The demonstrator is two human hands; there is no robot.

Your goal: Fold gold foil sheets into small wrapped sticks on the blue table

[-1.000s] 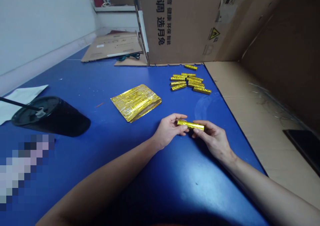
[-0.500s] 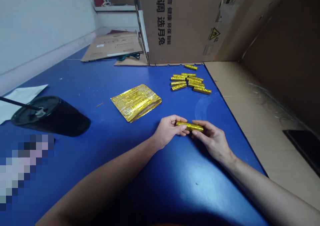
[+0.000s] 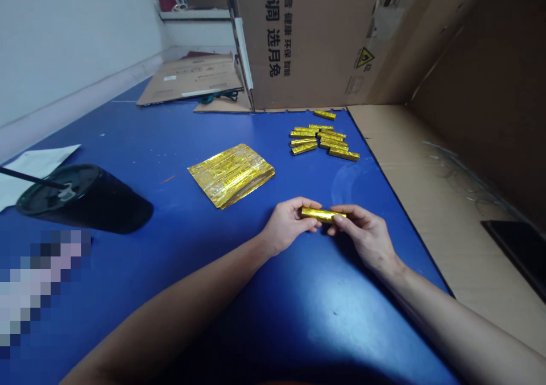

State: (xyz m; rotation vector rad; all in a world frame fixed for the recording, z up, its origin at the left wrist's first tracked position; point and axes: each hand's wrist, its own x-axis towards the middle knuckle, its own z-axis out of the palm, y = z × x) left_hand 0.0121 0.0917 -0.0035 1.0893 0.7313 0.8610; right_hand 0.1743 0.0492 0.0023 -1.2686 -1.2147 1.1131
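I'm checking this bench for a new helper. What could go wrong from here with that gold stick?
The gold foil stick is held only lightly between the fingers of the left hand and right hand, so it might slip and roll across the blue table.

The loose foil sticks lie close to the table's edge and could get brushed off.

If bumped, the black cup might spill towards the foil sheet.

Foil-wrapped bar (image 3: 315,214) — partly hidden by the right fingers (image 3: 339,215)
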